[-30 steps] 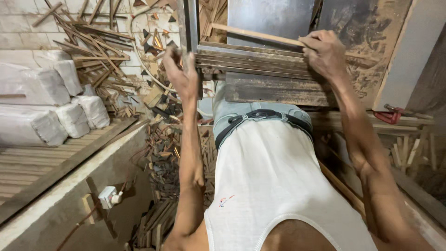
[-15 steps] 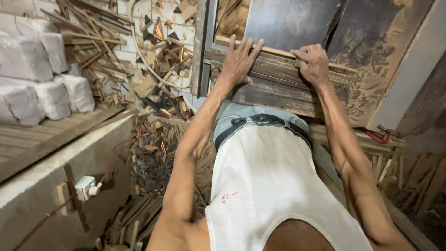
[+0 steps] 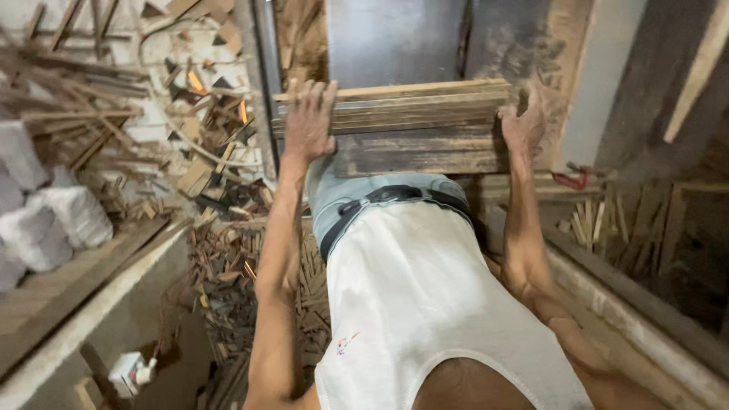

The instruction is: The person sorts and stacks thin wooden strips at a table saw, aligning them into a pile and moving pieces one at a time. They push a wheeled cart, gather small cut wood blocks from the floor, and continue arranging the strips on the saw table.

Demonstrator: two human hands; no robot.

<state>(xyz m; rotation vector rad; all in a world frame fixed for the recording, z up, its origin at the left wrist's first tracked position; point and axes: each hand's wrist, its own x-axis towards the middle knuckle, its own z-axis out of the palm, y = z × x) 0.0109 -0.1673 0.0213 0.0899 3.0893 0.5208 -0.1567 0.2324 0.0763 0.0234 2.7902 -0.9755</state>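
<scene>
You are gripping a stack of wooden planks (image 3: 410,125), its long axis running crosswise between your hands. Your left hand (image 3: 307,121) is wrapping its fingers (image 3: 319,95) over the near left end; your right hand (image 3: 522,125) is pressing flat against the right end, its fingers hidden behind it. Both hands are equally near.

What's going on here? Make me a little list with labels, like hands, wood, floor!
Left hand: grips the left end of the stack of wooden planks
Right hand: grips the stack's right end
Stack: flat, dusty planks lying crosswise in front of the person
Floor: wood scraps piled to the left
Left side: white sacks beside a ledge
</scene>
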